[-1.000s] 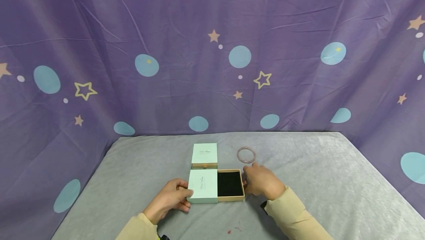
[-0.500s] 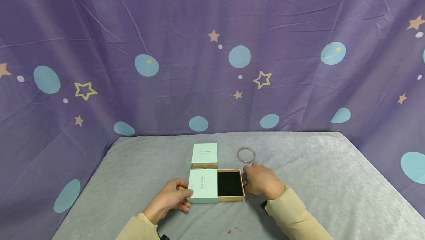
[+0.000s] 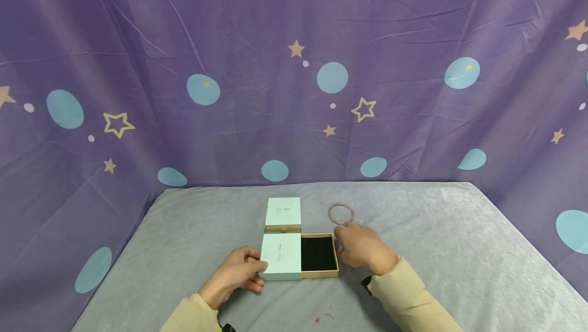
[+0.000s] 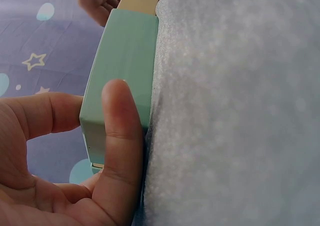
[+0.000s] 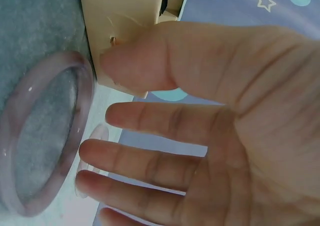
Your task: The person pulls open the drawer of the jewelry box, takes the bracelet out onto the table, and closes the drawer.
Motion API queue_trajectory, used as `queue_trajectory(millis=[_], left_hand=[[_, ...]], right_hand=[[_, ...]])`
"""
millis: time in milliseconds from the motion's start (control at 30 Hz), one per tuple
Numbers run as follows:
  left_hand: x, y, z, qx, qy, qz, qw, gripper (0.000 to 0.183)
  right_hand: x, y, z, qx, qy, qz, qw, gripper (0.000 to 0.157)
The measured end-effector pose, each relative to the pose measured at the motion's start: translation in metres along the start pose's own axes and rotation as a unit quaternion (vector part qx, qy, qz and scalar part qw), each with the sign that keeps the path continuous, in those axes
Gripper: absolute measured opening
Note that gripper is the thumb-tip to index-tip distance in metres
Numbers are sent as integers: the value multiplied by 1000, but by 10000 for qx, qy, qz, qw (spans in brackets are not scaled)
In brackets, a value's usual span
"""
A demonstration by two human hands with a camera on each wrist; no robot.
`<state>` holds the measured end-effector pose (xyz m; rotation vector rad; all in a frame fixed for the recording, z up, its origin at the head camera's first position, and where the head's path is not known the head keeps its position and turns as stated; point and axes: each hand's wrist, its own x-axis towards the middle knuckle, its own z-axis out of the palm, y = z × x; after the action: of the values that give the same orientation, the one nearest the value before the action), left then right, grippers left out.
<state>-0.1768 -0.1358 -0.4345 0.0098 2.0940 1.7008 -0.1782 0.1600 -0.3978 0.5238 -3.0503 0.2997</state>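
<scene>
A mint-green sliding gift box lies on the grey cloth, its tan drawer pulled out to the right to show a black lining. My left hand grips the sleeve's left end, thumb on the top edge and fingers at the sides. At the drawer's front is my right hand, its thumb on the tan face and its other fingers nearly straight. Close by those fingertips, the right wrist view shows a pinkish, glassy bangle, hidden under the hand in the head view. A second bangle lies beyond the hand.
Another mint-green box, closed, stands just behind the first one. A purple curtain with stars and circles hangs along the table's back edge. Small red specks mark the cloth near the front.
My right hand's fingers have shifted slightly at the drawer's front, the fingertips edging left. The left hand, the boxes and the far bangle stay put.
</scene>
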Motion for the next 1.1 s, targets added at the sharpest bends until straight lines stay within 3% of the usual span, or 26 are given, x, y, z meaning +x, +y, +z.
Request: queue_trajectory(millis=[200,433,800,1100], left_hand=[[-1,2,0,9,7,-43,10000,44],[0,2,0,7,6,-47,10000,43],[0,1,-1,41,5,-57,10000,44],[-1,2,0,-22,-7,-63,10000,42]], right_hand=[[3,0,0,22,12,-87,10000,13],[4,0,0,-16,-92,-126,9999,22],[3,-2,-1,15,-112,-136,9998,17],[3,-6,-1,88,-98,-117,9998,28]])
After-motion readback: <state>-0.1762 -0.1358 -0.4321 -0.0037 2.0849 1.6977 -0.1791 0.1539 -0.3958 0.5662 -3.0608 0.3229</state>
